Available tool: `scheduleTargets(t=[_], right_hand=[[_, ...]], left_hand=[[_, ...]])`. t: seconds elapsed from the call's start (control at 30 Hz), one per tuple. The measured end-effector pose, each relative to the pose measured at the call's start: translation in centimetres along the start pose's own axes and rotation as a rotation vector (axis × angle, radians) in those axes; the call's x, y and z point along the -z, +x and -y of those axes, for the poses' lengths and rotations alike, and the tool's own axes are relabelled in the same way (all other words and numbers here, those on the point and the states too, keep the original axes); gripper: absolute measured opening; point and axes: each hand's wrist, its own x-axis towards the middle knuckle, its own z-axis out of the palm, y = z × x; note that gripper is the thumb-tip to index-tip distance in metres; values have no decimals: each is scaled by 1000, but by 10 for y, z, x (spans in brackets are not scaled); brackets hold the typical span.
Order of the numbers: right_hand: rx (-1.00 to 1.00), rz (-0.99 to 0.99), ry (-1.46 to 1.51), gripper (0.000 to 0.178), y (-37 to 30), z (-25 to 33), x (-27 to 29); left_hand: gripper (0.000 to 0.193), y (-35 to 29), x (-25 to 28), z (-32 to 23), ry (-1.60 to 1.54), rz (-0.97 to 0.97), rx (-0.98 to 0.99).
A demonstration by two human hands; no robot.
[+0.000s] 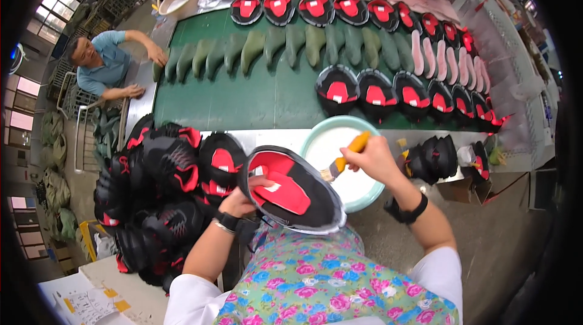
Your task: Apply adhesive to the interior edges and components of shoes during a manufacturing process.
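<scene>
My left hand (242, 199) grips a black shoe upper (313, 190) with a red lining, its open underside turned up toward me and its thumb side at the heel end. In my right hand (375, 158) is a brush (351, 154) with a yellow handle, the fingers closed round it. The bristles are at the far right edge of the upper, in front of a pale green bowl (316, 129) of white liquid; whether they touch the upper I cannot tell.
A heap of black and red shoe uppers (161, 173) lies at my left. Across the green conveyor belt (243, 103) stand green shoe lasts (252, 52), pink insoles (441, 61) and more uppers (376, 94). A co-worker (109, 64) sits at the left end; others' hands work at the far side.
</scene>
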Motion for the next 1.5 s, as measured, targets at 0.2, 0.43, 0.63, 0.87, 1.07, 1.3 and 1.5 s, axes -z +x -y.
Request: scheduleTargets(t=[0.2,0.43,0.63,0.87,1.07,1.3,1.5], right_hand=[[-146,-433,329,20,-9,-38,32],[-260,-421,375,16,-12,-76,2],[-279,-407,402,15,11,-57,-31],[-6,27,339,16,59,18,-129],[492,297,-242,28,108,0,-328],[212,570,-630,41,155,-21,-374],[394,648,-433,44,150,90,-261]], left_hand=[[44,123,87,-56,-66,-124,-298],[66,305,115,-12,622,-347,-470],[77,292,115,14,-5,-471,-275],[21,-3,110,-4,1399,-661,-465],[31,-97,135,-11,1720,-586,-464],[24,-90,174,10,1887,-546,-318],[46,-97,156,-26,1742,-600,-357]])
